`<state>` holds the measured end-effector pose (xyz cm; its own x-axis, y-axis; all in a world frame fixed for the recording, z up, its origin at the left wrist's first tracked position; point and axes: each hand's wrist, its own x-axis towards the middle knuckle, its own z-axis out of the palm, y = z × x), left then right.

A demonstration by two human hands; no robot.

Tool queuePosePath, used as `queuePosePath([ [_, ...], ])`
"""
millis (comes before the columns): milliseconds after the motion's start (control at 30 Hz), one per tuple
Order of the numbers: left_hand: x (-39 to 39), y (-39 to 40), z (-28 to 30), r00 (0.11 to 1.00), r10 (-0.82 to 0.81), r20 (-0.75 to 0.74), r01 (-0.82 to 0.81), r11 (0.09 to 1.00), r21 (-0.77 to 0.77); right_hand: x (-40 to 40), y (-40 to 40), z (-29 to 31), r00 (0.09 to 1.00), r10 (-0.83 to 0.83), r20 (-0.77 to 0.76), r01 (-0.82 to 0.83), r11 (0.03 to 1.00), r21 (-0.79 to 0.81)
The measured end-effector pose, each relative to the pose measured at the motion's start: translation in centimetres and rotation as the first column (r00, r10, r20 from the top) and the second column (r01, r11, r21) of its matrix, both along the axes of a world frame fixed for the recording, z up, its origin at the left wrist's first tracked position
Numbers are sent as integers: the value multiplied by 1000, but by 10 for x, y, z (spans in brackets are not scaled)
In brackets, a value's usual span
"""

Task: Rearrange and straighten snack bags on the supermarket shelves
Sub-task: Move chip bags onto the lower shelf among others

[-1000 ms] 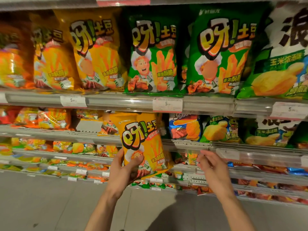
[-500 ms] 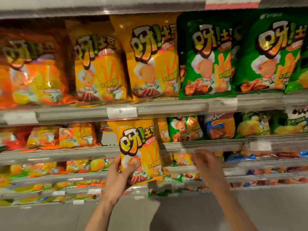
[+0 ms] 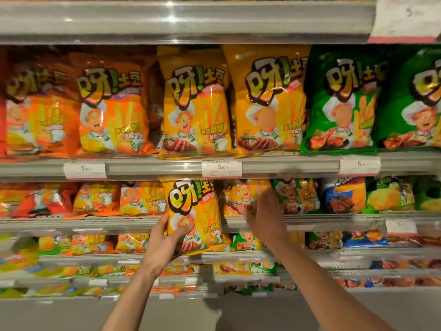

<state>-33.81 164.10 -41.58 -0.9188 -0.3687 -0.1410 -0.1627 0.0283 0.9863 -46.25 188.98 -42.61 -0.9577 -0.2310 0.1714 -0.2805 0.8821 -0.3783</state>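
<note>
My left hand (image 3: pixel 164 244) grips a yellow snack bag (image 3: pixel 194 211) by its lower left corner and holds it upright in front of the shelves, its top just under the upper shelf rail (image 3: pixel 152 169). My right hand (image 3: pixel 263 212) reaches with fingers spread toward small yellow bags (image 3: pixel 241 199) on the second shelf and holds nothing. Two large yellow bags (image 3: pixel 195 103) of the same kind stand on the upper shelf directly above.
Orange bags (image 3: pixel 109 108) stand left of the yellow ones, green bags (image 3: pixel 341 101) to the right. Price tags (image 3: pixel 221 168) hang on the rail. Lower shelves hold several smaller mixed bags (image 3: pixel 343 197). Grey floor (image 3: pixel 71 316) lies below.
The view has shifted left and up along the shelves. My left hand has raised the yellow bag toward the upper shelf rail. My right hand has lifted to the second shelf's small bags.
</note>
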Motion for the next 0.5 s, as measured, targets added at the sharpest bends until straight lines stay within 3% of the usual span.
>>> queuePosePath([
  [500,-58,-23,9,998,62,-16,-64,958,-279,-5,-3,-28,997,8,-73,-16,994,-105],
])
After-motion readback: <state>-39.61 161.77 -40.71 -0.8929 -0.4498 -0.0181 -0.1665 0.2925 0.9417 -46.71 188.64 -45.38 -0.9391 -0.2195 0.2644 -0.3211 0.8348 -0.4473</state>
